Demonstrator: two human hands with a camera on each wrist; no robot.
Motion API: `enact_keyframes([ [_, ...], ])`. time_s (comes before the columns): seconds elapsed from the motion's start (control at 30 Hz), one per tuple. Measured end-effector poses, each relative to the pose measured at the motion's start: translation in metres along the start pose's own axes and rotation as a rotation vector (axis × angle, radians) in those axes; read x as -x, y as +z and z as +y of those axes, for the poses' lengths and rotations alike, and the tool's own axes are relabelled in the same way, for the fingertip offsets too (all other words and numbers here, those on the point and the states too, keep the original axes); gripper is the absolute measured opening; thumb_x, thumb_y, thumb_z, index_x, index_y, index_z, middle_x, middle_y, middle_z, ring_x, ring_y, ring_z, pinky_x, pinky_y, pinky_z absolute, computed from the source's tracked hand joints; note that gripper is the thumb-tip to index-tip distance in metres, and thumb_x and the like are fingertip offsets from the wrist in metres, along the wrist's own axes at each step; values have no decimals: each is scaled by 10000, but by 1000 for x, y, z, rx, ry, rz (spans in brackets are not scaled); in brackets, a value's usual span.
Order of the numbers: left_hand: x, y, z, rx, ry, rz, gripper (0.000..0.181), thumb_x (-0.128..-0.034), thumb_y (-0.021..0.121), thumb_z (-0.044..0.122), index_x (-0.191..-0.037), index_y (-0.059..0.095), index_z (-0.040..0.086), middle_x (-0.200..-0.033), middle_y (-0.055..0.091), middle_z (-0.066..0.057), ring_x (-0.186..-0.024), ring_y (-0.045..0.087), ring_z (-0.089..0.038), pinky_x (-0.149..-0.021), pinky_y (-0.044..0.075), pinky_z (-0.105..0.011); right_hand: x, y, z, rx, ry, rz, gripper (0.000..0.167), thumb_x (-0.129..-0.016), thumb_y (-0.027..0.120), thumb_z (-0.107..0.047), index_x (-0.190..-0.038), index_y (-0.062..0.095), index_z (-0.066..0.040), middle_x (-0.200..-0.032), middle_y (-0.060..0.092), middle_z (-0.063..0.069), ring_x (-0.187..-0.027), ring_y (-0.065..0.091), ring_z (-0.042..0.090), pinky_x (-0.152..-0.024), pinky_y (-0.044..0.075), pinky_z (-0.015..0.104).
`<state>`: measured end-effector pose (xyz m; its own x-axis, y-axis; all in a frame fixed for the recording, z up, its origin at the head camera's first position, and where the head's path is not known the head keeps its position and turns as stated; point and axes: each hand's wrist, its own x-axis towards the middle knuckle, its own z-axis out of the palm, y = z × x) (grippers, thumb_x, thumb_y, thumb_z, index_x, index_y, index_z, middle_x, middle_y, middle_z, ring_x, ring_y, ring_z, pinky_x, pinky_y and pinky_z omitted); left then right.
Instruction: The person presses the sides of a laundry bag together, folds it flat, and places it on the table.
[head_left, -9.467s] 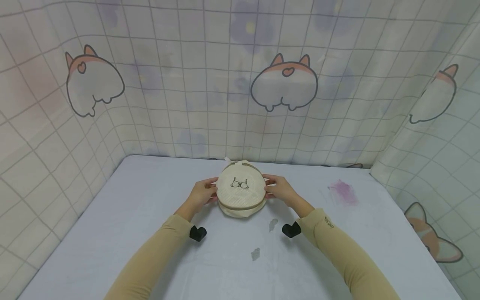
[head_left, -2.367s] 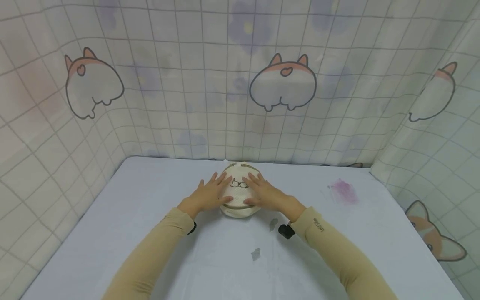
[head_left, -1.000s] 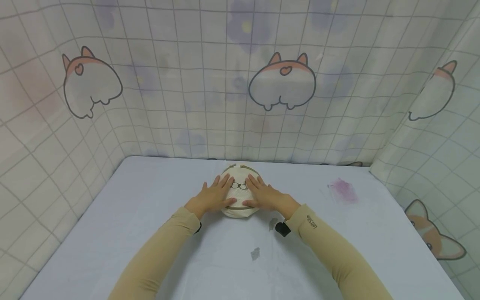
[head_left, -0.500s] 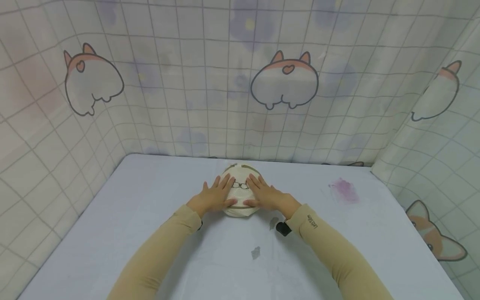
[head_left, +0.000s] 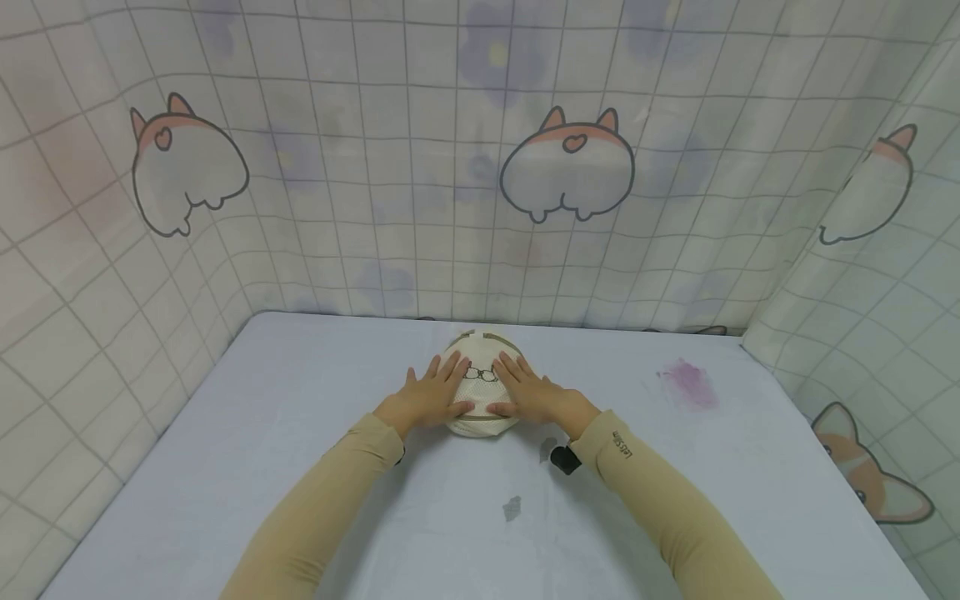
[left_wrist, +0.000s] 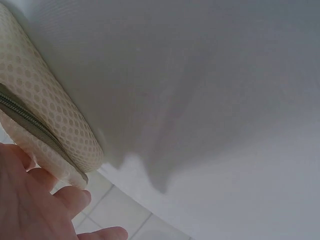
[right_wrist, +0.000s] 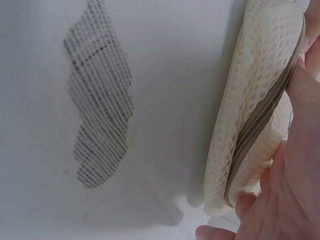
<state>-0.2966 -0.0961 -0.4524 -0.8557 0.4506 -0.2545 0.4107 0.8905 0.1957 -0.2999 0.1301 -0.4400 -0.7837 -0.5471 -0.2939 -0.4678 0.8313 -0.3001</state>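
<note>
A round cream mesh laundry bag (head_left: 480,390), with a glasses-shaped drawing on its top, lies near the back of the table. The left hand (head_left: 431,394) rests spread on the left part of its top and the right hand (head_left: 531,394) on the right part. Both thumbs point inward along the front of the lid, with a gap between them. A brown zipper (left_wrist: 30,120) runs round the bag's side in the left wrist view. In the right wrist view the zipper (right_wrist: 255,127) shows above slightly folded mesh. The palms cover the bag's left and right edges.
White cloth covers the table (head_left: 262,450). It bears a pink stain (head_left: 688,383) at the right and two grey patches, the nearer patch (head_left: 512,508) in front of the bag. A checked curtain (head_left: 420,250) with dog drawings surrounds the back and sides.
Earlier, both hands held the bag by its sides; now they lie on its top. Over the last couple of seconds they have shifted slightly inward, and since the last half second they are almost still.
</note>
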Motion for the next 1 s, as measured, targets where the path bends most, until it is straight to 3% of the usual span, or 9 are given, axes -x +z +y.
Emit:
enact_keyframes([
  [0.33, -3, 2, -1, -7, -7, 3, 832, -1060, 438, 556, -1660, 64, 118, -1717, -22, -93, -1546, 48, -405, -1153, 129, -734, -3, 2, 2, 23, 12, -10, 890, -1053, 473, -547, -1646, 30, -53, -1709, -72, 126, -1552, -57, 363, -1152, 222, 695],
  [0.67, 0, -4, 1, 14, 2, 8, 825, -1060, 467, 533, -1655, 98, 96, -1716, 7, -108, -1542, 58, -418, -1151, 132, -735, -4, 0, 2, 37, 19, -7, 884, -1053, 470, -547, -1647, 34, -59, -1709, -65, 119, -1552, -47, 359, -1155, 225, 689],
  [1.0, -3, 0, 1, 1, -1, 17, 834, -1054, 486, 530, -1653, 109, 88, -1714, 20, -122, -1538, 72, -431, -1146, 150, -737, -2, 0, -2, 21, 29, -10, 879, -1053, 481, -534, -1646, 45, -54, -1709, -60, 123, -1553, -45, 354, -1154, 221, 692],
])
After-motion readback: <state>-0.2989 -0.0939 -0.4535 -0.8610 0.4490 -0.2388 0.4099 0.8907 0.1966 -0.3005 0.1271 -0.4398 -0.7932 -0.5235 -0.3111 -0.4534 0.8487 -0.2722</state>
